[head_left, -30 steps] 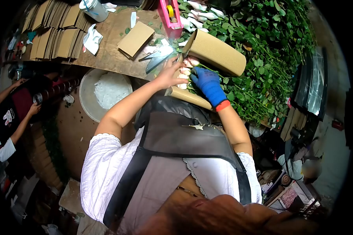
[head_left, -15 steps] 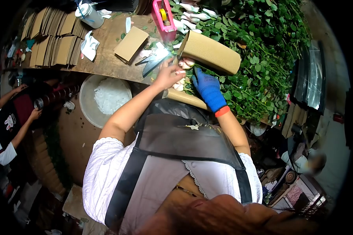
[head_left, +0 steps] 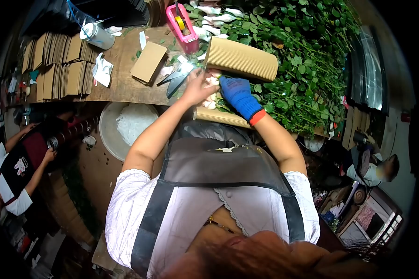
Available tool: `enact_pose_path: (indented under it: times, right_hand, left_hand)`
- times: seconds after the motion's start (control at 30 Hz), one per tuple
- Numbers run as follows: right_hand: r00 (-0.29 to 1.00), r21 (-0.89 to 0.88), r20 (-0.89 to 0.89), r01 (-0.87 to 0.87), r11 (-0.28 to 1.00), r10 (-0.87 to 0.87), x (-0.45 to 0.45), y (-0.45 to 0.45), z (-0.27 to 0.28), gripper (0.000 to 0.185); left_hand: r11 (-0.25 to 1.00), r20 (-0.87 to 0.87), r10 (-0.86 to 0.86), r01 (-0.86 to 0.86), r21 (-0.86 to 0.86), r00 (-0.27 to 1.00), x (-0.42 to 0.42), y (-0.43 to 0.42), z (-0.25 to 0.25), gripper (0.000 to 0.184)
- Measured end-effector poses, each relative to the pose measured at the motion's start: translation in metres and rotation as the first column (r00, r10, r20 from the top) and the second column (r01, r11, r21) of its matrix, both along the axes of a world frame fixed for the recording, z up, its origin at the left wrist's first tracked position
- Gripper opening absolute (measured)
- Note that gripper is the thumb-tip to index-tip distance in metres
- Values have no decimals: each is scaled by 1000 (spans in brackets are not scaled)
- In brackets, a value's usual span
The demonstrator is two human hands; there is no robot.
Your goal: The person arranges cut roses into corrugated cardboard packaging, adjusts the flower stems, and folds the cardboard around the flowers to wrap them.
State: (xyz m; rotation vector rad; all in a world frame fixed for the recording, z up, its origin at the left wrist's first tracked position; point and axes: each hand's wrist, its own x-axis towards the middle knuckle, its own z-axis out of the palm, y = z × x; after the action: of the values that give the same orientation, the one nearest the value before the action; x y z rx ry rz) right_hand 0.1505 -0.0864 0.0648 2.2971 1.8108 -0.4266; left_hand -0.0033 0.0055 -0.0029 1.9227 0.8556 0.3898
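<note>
My bare left hand (head_left: 199,88) has its fingers and thumb round pale pink rose heads (head_left: 210,101) at the table's front edge. My right hand (head_left: 239,96), in a blue knitted glove with an orange cuff, is closed beside them, apparently on a rose just under its head; the fingertips are partly hidden. Folded corrugated cardboard lies open around the roses, with its upper flap (head_left: 242,59) standing behind my hands and its lower flap (head_left: 222,117) near my apron. Just left of my left hand lie scissors (head_left: 176,81).
Leafy rose stems (head_left: 302,88) heap the right side. A pink tape dispenser (head_left: 184,30), a cardboard piece (head_left: 149,63), stacked cardboard (head_left: 63,65) and a white canister (head_left: 97,36) stand on the table (head_left: 121,88). Below is a white tub (head_left: 109,132). Another person (head_left: 21,162) works at left.
My gloved right hand has moved left, closer to my left hand, and its fingers have curled in at the roses. The whole view has shifted slightly.
</note>
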Motion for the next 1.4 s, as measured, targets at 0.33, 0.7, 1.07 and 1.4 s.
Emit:
enact_pose_path:
  times: [0.33,0.7,1.07,1.4]
  right_hand:
    - [920,359,-388,206,910,-56,6,-21,24,29]
    - [937,315,-341,43,948,71,15,-23,11,37]
    - [620,352,-748,672,652,-236,138,-72,59,31]
    - [493,68,-847,472,879,-200,61,-85,76,51]
  left_hand:
    - [999,19,30,-30,17,999,3,-2,9,45]
    - [1000,-47,0,-1,-22,999,8,4,4,41]
    - [997,51,-10,14,-70,999,11,3,6,43]
    - [983,122,2,20,-180,993,9,18,-23,57]
